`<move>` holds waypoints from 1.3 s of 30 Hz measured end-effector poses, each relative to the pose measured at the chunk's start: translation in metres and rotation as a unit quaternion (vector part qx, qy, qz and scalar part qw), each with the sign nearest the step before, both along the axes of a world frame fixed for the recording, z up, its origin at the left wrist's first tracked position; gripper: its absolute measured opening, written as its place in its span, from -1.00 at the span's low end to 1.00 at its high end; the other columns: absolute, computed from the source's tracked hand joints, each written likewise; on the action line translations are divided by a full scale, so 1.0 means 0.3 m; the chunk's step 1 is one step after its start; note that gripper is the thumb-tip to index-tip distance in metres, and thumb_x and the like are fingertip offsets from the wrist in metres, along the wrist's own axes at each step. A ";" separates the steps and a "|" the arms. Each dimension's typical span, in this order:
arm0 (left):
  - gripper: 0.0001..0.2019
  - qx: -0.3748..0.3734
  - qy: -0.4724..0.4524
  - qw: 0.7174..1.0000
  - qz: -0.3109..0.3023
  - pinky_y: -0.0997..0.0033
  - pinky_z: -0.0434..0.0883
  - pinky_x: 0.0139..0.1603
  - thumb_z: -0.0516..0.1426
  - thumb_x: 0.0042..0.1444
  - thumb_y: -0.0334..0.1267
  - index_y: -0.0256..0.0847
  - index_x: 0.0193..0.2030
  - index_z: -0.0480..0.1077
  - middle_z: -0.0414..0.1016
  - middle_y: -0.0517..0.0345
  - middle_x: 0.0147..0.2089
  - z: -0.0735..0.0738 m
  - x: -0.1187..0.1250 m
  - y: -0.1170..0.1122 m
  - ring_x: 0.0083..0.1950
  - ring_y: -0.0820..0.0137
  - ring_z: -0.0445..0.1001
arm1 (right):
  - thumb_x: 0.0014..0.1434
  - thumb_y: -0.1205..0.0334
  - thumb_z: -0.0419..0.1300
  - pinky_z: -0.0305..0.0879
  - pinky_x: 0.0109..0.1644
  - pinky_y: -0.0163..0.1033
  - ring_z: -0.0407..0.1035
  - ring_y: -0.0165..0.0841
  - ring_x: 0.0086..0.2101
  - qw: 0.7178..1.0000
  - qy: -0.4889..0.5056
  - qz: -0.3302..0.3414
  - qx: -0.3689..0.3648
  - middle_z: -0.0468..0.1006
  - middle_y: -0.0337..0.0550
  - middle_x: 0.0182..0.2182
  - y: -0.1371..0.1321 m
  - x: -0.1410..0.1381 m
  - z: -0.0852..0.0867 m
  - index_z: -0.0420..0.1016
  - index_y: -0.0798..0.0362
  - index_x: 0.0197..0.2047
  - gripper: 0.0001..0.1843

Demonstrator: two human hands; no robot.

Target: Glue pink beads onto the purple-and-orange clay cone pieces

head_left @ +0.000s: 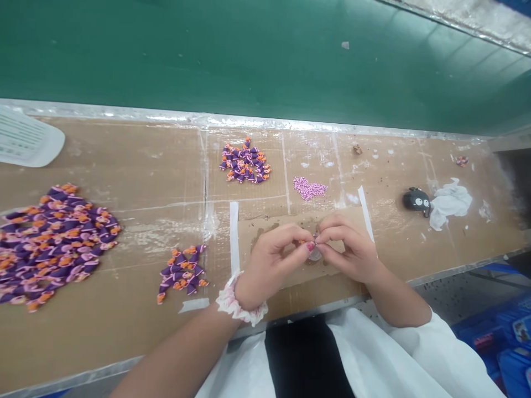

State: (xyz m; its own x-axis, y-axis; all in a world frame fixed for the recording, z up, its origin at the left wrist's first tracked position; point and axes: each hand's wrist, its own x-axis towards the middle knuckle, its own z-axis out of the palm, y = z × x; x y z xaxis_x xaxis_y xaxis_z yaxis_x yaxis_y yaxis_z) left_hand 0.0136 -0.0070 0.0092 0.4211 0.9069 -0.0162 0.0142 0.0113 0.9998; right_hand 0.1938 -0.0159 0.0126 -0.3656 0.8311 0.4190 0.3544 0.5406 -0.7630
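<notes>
Over a taped-down cardboard sheet (265,221), my left hand (271,264) and my right hand (350,251) meet fingertip to fingertip. Thumb and finger of the left are pinched on a small piece, mostly hidden, with a bit of orange showing. The right pinches at the same spot; what its fingertips hold is too small to make out. A small pale, clear-looking item (315,254) lies just below the fingertips. Beyond the sheet is a heap of tiny pink-purple beads (310,188), and behind it to the left a cluster of small purple-and-orange figures (244,161).
More such figures lie in a large pile (58,243) at far left and a smaller group (182,271) left of my wrist. A white plastic basket (29,138) stands at the back left. Rightward sit a black round object with eyes (416,199) and crumpled white tissue (451,203).
</notes>
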 end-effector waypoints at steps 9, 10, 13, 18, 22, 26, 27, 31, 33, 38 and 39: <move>-0.87 0.138 0.049 0.989 0.022 0.43 0.37 -0.28 0.12 0.16 -0.41 -0.21 -0.40 0.43 0.46 0.19 -0.45 -0.013 0.005 -0.014 -0.37 0.43 0.42 | 0.13 0.46 0.18 0.37 -0.31 -0.21 0.38 -0.37 -0.36 1.000 0.018 -0.008 -0.019 0.40 -0.21 -0.39 -0.001 -0.003 -0.016 0.34 0.00 -0.29 -0.84; -0.87 0.146 0.053 0.988 0.021 0.43 0.37 -0.28 0.12 0.16 -0.42 -0.21 -0.40 0.43 0.46 0.18 -0.44 -0.014 0.004 -0.015 -0.37 0.43 0.42 | 0.12 0.46 0.17 0.37 -0.32 -0.22 0.37 -0.38 -0.37 1.000 0.016 -0.007 -0.016 0.40 -0.21 -0.39 -0.001 -0.002 -0.015 0.33 0.01 -0.29 -0.84; -0.86 0.179 0.068 0.981 0.021 0.43 0.40 -0.28 0.10 0.17 -0.45 -0.21 -0.37 0.43 0.45 0.15 -0.41 -0.015 0.003 -0.017 -0.34 0.43 0.43 | 0.12 0.47 0.16 0.36 -0.33 -0.22 0.35 -0.38 -0.37 1.000 0.006 0.002 -0.008 0.39 -0.21 -0.39 0.003 0.002 -0.008 0.32 0.01 -0.30 -0.84; -0.85 0.265 0.097 0.959 0.017 0.42 0.42 -0.25 0.08 0.18 -0.50 -0.22 -0.35 0.41 0.45 0.14 -0.41 -0.019 0.003 -0.013 -0.31 0.41 0.42 | 0.12 0.49 0.13 0.36 -0.31 -0.20 0.35 -0.37 -0.35 0.999 -0.019 0.028 -0.002 0.39 -0.21 -0.40 0.013 0.012 0.002 0.31 0.00 -0.32 -0.82; -0.85 0.296 0.121 0.947 -0.003 0.41 0.43 -0.24 0.08 0.20 -0.49 -0.23 -0.34 0.40 0.45 0.13 -0.41 -0.025 0.002 -0.010 -0.29 0.39 0.39 | 0.11 0.50 0.13 0.35 -0.30 -0.18 0.35 -0.35 -0.35 0.999 -0.035 0.042 0.000 0.40 -0.21 -0.41 0.018 0.016 0.000 0.30 -0.01 -0.33 -0.81; -0.86 0.291 0.129 0.948 -0.017 0.40 0.43 -0.23 0.08 0.23 -0.46 -0.23 -0.34 0.40 0.47 0.12 -0.39 -0.029 0.000 -0.012 -0.28 0.39 0.40 | 0.09 0.51 0.12 0.33 -0.28 -0.17 0.33 -0.34 -0.34 0.998 -0.042 0.051 -0.021 0.39 -0.21 -0.40 0.020 0.023 0.002 0.29 0.00 -0.34 -0.80; -0.85 0.275 0.123 0.953 -0.020 0.41 0.42 -0.22 0.07 0.23 -0.45 -0.22 -0.33 0.41 0.48 0.12 -0.38 -0.029 -0.001 -0.012 -0.28 0.40 0.42 | 0.09 0.51 0.12 0.33 -0.28 -0.17 0.33 -0.34 -0.34 0.998 -0.040 0.050 -0.022 0.38 -0.20 -0.40 0.021 0.027 0.006 0.28 0.00 -0.33 -0.80; -0.91 0.159 0.112 0.981 0.008 0.45 0.39 -0.29 0.10 0.24 -0.37 -0.19 -0.26 0.44 0.51 0.15 -0.33 -0.026 -0.008 -0.008 -0.32 0.44 0.44 | 0.11 0.50 0.10 0.30 -0.30 -0.21 0.28 -0.36 -0.36 0.996 -0.067 0.057 -0.017 0.36 -0.20 -0.40 0.026 0.052 0.027 0.26 0.01 -0.33 -0.82; -0.93 0.077 0.107 0.990 0.049 0.45 0.37 -0.33 0.13 0.21 -0.31 -0.19 -0.25 0.45 0.51 0.16 -0.33 -0.021 -0.012 -0.002 -0.35 0.44 0.43 | 0.13 0.50 0.08 0.29 -0.31 -0.22 0.26 -0.35 -0.36 0.987 -0.142 0.078 -0.010 0.37 -0.18 -0.41 0.028 0.063 0.034 0.25 0.02 -0.33 -0.83; -0.90 -0.122 0.018 0.989 0.078 0.50 0.28 -0.49 0.18 0.13 -0.24 -0.22 -0.30 0.41 0.36 0.28 -0.50 -0.006 -0.014 0.016 -0.51 0.51 0.30 | 0.15 0.48 0.03 0.29 -0.29 -0.18 0.22 -0.27 -0.34 0.935 -0.329 0.126 0.033 0.33 -0.15 -0.46 0.017 0.063 0.030 0.25 0.04 -0.39 -0.84; -0.90 -0.146 0.003 0.986 0.076 0.51 0.25 -0.51 0.19 0.12 -0.24 -0.22 -0.31 0.41 0.32 0.30 -0.53 -0.003 -0.014 0.018 -0.54 0.52 0.26 | 0.15 0.47 0.02 0.29 -0.29 -0.17 0.20 -0.27 -0.35 0.929 -0.346 0.128 0.039 0.32 -0.15 -0.47 0.013 0.060 0.028 0.25 0.03 -0.40 -0.84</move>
